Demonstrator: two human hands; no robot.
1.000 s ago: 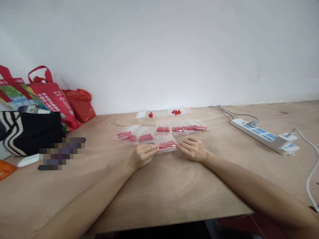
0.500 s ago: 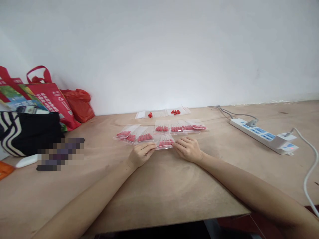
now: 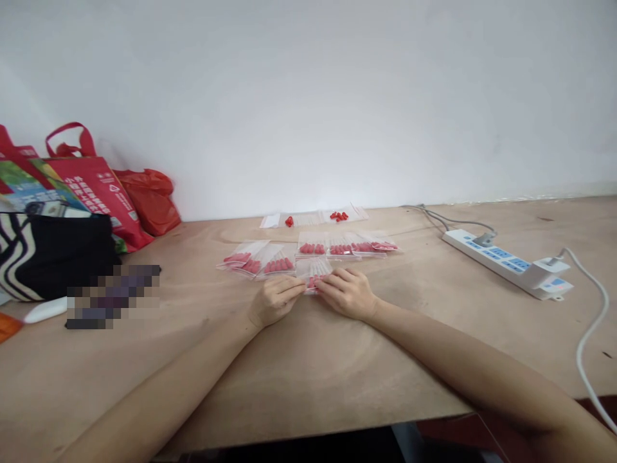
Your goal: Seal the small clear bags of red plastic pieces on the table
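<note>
On the plywood bench (image 3: 308, 360), filled bags (image 3: 308, 249) lie in a row. Just before them both hands, left hand (image 3: 274, 301) and right hand (image 3: 348, 294), pinch one small clear bag of red pieces (image 3: 314, 276) between curled fingertips.

Red pieces in clear packets (image 3: 312, 272), red tote bag (image 3: 99, 193), black-and-white striped bag (image 3: 19, 254), white-and-blue power strip (image 3: 506, 264)

- The right hand (image 3: 346, 294) covers most of the small clear bag (image 3: 313, 275).
- A pixelated patch (image 3: 112, 296) hides something on the table (image 3: 337, 373).
- The striped bag (image 3: 43, 254) is cut off at the left edge.
</note>
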